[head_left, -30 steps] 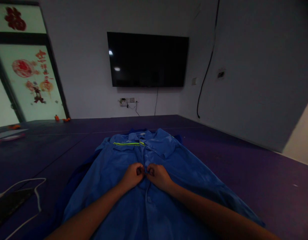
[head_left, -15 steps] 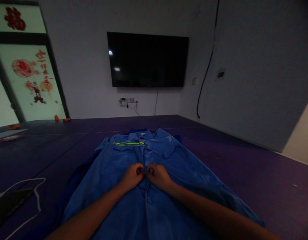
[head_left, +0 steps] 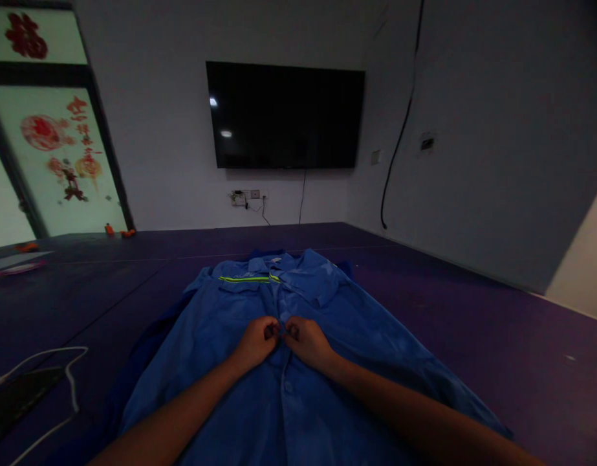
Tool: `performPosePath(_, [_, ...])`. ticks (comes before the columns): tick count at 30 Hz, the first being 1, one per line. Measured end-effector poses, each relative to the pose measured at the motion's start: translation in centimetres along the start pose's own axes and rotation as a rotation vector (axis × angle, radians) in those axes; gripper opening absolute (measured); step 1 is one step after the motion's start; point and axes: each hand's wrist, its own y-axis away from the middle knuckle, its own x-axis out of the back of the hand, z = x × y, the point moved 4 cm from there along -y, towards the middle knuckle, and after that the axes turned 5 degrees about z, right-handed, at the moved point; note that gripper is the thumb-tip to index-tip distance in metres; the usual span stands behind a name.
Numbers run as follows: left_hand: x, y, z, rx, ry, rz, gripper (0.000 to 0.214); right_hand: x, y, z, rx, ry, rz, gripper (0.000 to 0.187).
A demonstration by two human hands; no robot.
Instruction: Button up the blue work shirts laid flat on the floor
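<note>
A blue work shirt (head_left: pixel 215 375) with a yellow-green stripe across the chest lies spread out in front of me, its collar pointing away. My left hand (head_left: pixel 260 338) pinches the front placket at mid-chest from the left side. Facing it from the right, my right hand (head_left: pixel 305 342) grips the same placket, fingertips almost touching those of the left. Whatever lies between the fingertips, such as a button, is too small and dark to make out. Below the hands the placket runs down toward me. Darker blue cloth (head_left: pixel 157 340) shows beneath the shirt's left edge.
Purple mats (head_left: pixel 473 310) cover the floor. At the left lie a dark flat device (head_left: pixel 24 398) and a white cable (head_left: pixel 72 382). Small orange objects (head_left: pixel 127 233) sit by the glass door (head_left: pixel 50 155). A television (head_left: pixel 286 116) hangs on the far wall, and a black cable (head_left: pixel 398 149) dangles at the right.
Both hands stay at the same spot on the placket, with only a slight shift of the fingertips. The shirt lies as before.
</note>
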Motion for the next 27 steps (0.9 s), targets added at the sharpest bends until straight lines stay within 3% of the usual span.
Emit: performPosePath(27, [-0.03,0.03,0.07,-0.026,-0.022,-0.009,0.013,0.04,-0.25,0.36,-0.019,-0.026,0.040,0.019])
